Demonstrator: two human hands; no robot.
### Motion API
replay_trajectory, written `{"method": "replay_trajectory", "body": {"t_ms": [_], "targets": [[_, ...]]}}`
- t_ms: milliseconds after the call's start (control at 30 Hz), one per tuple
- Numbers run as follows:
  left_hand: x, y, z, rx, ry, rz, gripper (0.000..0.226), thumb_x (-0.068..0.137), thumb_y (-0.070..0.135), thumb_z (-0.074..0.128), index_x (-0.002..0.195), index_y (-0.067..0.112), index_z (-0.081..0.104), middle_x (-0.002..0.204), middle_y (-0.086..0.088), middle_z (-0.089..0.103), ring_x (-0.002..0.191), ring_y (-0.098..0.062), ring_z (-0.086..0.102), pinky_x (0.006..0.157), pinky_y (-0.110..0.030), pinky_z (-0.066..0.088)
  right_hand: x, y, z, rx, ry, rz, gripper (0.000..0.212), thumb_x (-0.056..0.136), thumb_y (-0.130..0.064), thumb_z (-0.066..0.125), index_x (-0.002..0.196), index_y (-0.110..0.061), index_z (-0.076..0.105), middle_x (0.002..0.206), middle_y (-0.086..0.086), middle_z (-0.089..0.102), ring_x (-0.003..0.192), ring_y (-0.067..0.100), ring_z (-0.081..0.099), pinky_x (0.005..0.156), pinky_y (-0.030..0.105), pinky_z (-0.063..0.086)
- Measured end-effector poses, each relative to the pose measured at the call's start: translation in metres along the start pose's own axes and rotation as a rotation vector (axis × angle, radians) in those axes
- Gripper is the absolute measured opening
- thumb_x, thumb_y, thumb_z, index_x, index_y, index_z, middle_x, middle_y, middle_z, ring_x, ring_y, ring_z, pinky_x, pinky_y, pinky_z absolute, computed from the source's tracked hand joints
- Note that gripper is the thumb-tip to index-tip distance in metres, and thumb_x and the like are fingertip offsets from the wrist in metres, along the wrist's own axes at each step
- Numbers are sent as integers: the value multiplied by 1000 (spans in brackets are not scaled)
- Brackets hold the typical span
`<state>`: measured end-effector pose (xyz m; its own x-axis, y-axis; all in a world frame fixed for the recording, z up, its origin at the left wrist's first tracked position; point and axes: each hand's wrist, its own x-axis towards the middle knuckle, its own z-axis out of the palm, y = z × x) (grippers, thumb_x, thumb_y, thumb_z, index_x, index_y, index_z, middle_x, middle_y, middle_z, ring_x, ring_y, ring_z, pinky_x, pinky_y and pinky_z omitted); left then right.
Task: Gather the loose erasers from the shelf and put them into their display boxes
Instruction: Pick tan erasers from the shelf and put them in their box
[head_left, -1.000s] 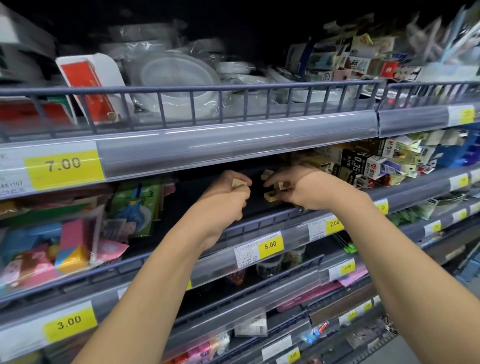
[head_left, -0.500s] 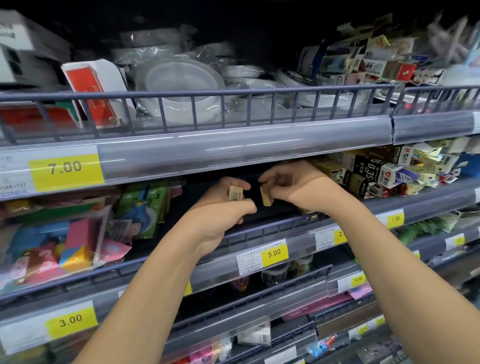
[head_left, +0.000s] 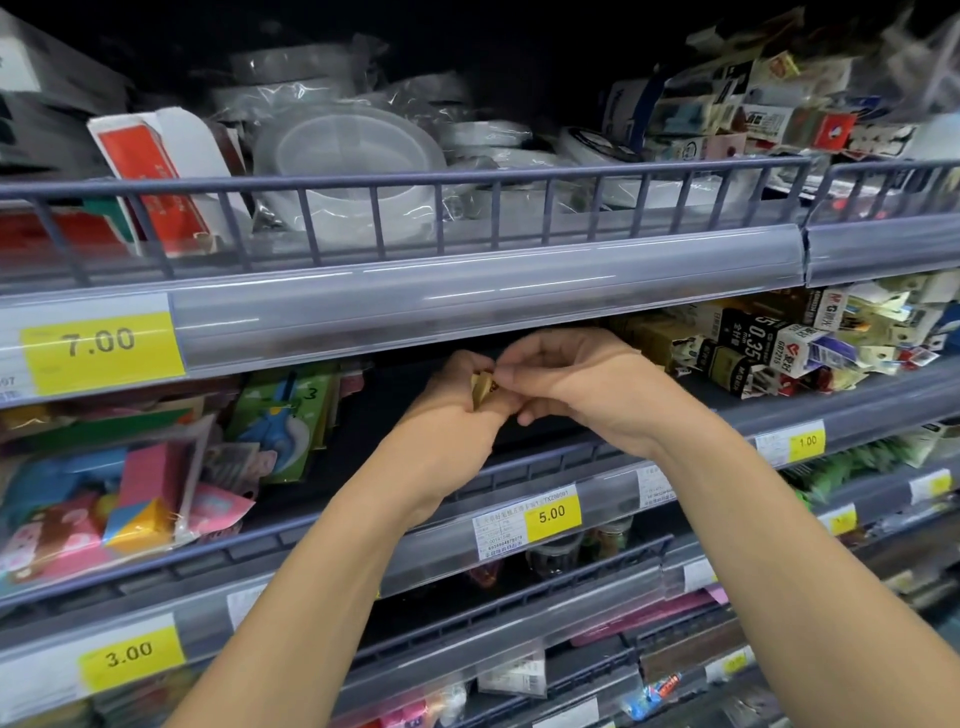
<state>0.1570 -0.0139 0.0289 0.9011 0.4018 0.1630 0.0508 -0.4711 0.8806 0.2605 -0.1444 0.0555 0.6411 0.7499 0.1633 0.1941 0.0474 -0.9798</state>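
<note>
At frame centre your left hand (head_left: 457, 415) is closed on a small eraser (head_left: 482, 391) while the right hand (head_left: 587, 384) pinches it, so keep both grips firm above the shelf (head_left: 571, 457).

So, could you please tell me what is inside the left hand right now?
The left hand holds small tan erasers, with the right hand touching them. The curled fingers hide how many.
</note>
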Motion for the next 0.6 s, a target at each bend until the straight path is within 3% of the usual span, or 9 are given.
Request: {"method": "replay_trajectory", "body": {"t_ms": [67,100,167,200,267,300,400,500,600], "targets": [[-1,1,-2,-46,-6,-12,6,104,39,54,100,43,54,94,5,60,63,-4,58,52,-13,45,-1,-2,-14,-58,81,-16,10,85,-9,76,94,-12,73,79,6,75,70,13,67,62,21,56],[0,0,-3,-69,-15,-25,7,104,39,55,99,43,56,95,4,60,62,-4,58,58,-17,50,1,-2,-24,-170,162,-37,9,85,-12,76,93,-16,74,77,-1,75,66,7,66,60,17,54],[2,0,-4,-139,-31,-57,5,104,37,56,101,39,60,97,0,61,68,-11,59,80,-37,59,6,-1,-47,-459,322,-38,7,88,-16,73,90,-23,74,75,-15,73,62,-7,62,60,7,48],[2,1,-4,-180,-40,-70,5,104,35,57,102,36,61,97,-1,61,72,-14,59,87,-44,59,10,-1,-58,-596,360,-8,7,91,-17,71,92,-23,73,81,-16,73,71,-8,63,68,5,47],[3,2,-4,-226,-45,-84,5,103,33,58,104,32,63,95,-1,60,73,-16,58,87,-44,58,16,2,-78,-834,355,87,14,94,-19,67,106,-19,73,102,-6,73,97,9,67,94,18,48],[3,3,-5,-230,-46,-85,6,103,33,58,104,32,63,93,-1,60,71,-15,57,83,-41,57,18,3,-84,-928,329,134,18,94,-22,66,111,-21,72,108,-2,73,100,17,66,97,26,49],[4,1,-4,-238,-53,-80,7,103,36,59,106,31,62,90,0,60,64,-12,54,78,-34,53,16,6,-85,-1088,218,172,29,91,-33,69,119,-28,69,109,-4,67,83,16,62,72,22,46],[4,0,-4,-243,-51,-76,7,102,38,61,106,32,62,90,0,61,62,-11,53,78,-33,52,18,10,-80,-1145,148,192,33,91,-34,70,123,-28,68,110,-3,65,93,18,59,74,20,38],[4,0,-4,-255,-44,-86,5,102,36,62,105,32,63,91,0,62,64,-11,56,79,-34,54,20,12,-77,-1143,156,196,25,93,-25,68,118,-27,70,104,-3,62,90,16,57,74,18,36]]}}
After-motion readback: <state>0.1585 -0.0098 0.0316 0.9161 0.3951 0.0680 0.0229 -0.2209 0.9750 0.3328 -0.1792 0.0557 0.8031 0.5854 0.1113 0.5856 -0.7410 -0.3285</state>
